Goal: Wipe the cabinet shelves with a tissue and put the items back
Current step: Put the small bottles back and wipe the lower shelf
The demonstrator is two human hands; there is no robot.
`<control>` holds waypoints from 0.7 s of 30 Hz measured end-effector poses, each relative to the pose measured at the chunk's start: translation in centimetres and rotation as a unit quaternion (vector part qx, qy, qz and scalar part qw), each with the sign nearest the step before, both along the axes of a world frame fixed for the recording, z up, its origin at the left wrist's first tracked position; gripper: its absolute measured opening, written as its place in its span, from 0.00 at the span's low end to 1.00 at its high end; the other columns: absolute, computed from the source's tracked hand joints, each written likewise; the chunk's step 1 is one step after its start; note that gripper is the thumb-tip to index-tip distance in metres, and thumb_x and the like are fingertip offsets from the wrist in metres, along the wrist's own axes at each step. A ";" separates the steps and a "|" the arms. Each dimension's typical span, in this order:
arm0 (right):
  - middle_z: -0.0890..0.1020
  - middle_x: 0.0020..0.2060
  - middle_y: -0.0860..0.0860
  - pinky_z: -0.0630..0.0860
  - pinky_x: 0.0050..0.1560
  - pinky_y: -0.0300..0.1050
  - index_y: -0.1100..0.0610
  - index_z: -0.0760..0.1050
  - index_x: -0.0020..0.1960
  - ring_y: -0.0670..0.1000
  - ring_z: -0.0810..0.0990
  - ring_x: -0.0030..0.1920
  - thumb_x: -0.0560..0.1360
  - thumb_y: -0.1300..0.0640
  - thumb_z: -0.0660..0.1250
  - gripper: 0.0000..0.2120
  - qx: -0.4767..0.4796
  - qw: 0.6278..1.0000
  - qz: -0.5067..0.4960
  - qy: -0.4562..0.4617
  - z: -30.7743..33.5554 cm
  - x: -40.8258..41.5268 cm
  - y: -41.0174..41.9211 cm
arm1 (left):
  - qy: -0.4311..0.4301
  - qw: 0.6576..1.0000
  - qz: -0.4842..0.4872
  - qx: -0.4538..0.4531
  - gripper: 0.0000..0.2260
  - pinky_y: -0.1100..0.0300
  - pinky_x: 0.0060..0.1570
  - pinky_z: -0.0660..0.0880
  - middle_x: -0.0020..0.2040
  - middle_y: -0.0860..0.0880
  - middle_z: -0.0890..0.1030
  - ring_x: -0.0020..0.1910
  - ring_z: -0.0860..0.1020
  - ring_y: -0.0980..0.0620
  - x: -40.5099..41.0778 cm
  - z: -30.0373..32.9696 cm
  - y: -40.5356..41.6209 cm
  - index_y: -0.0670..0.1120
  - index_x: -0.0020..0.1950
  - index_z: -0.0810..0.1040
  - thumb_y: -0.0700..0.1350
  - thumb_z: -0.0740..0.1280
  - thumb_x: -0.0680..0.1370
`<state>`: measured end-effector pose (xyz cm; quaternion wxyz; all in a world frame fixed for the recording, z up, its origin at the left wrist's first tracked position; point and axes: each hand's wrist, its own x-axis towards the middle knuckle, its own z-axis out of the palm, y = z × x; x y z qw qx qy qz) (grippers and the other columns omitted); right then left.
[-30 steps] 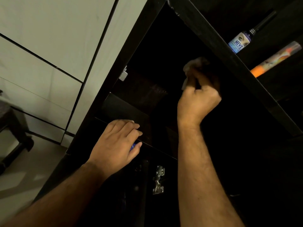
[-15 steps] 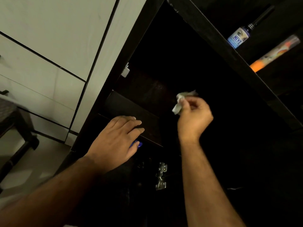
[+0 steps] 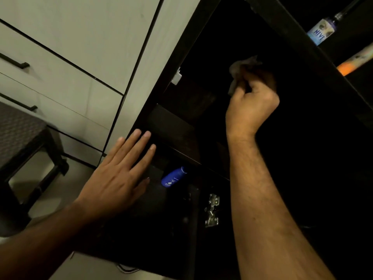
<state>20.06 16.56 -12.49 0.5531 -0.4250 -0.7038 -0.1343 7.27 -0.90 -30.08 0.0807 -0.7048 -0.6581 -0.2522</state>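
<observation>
The right arm rises from the lower right of the frame into the dark cabinet (image 3: 177, 47), its wrist bent and the right hand (image 3: 251, 104) held high, right of centre. Its fingers are curled round a crumpled tissue (image 3: 241, 67), which sticks out above and to the left of the knuckles, deep in the shadowed compartment; whether the tissue touches a surface there cannot be told.

The left arm comes in from the lower left. The left hand (image 3: 121, 174) is flat with its fingers straight and slightly spread, holding nothing, its fingertips lying over the cabinet's dark side edge just where the shelf (image 3: 171, 128) meets it, left of centre.

A blue bottle (image 3: 174, 176) lies on its side below that shelf, just right of the left hand and apart from it. In the upper right corner, beyond a slanting dark board, a blue-labelled bottle (image 3: 321, 31) and an orange-tipped tube (image 3: 355, 59) lie in another compartment, well apart from both hands. A metal hinge (image 3: 212, 213) shows at lower centre.
</observation>
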 end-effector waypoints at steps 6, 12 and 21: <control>0.81 0.41 0.53 0.76 0.46 0.33 0.61 0.84 0.45 0.49 0.81 0.40 0.70 0.66 0.73 0.04 -0.100 0.986 0.029 -0.133 -6.8 0.7 -0.6 | 0.004 1.000 0.006 -0.007 0.31 0.47 0.76 0.48 0.78 0.38 0.51 0.78 0.49 0.41 -0.2 0.0 -0.2 0.40 0.76 0.59 0.54 0.55 0.76; 0.82 0.46 0.50 0.79 0.46 0.39 0.57 0.84 0.48 0.49 0.82 0.44 0.74 0.61 0.72 0.04 -0.207 0.965 -0.025 -0.159 -8.1 1.1 -1.3 | -0.003 1.000 0.019 -0.015 0.32 0.49 0.76 0.44 0.78 0.37 0.49 0.78 0.47 0.41 0.0 -0.5 -0.7 0.40 0.77 0.57 0.55 0.54 0.76; 0.82 0.36 0.44 0.80 0.47 0.44 0.53 0.82 0.41 0.41 0.81 0.38 0.69 0.60 0.70 0.04 -0.085 0.972 0.018 0.217 2.4 0.7 0.4 | -0.022 0.999 0.034 -0.009 0.34 0.49 0.76 0.44 0.79 0.38 0.47 0.78 0.46 0.42 -0.7 0.3 -0.4 0.40 0.78 0.53 0.56 0.54 0.76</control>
